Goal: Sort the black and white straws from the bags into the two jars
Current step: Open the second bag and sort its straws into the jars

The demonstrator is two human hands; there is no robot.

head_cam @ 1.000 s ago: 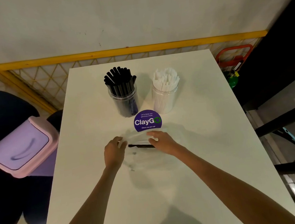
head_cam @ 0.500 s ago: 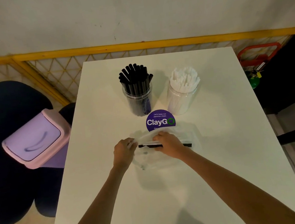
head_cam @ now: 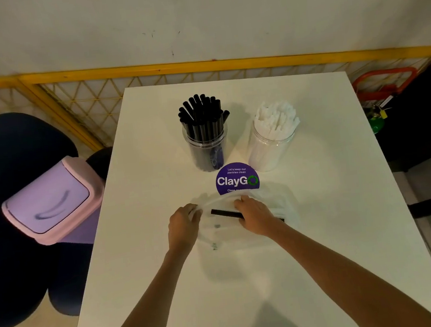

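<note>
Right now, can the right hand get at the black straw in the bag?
Likely yes: the right hand lies over the black straw, fingers apparently curled on it, while the left hand grips the bag at its edge.

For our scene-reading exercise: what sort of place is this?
Probably an office pantry: the purple sticker reads "Let's keep our pantries clean", and a lidded bin stands beside the white table.

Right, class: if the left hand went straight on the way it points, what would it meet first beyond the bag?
Probably the jar of black straws: the left hand, gripping the clear bag, points away and rightward toward that jar's base. Depth is hard to judge, so it might miss.
</note>
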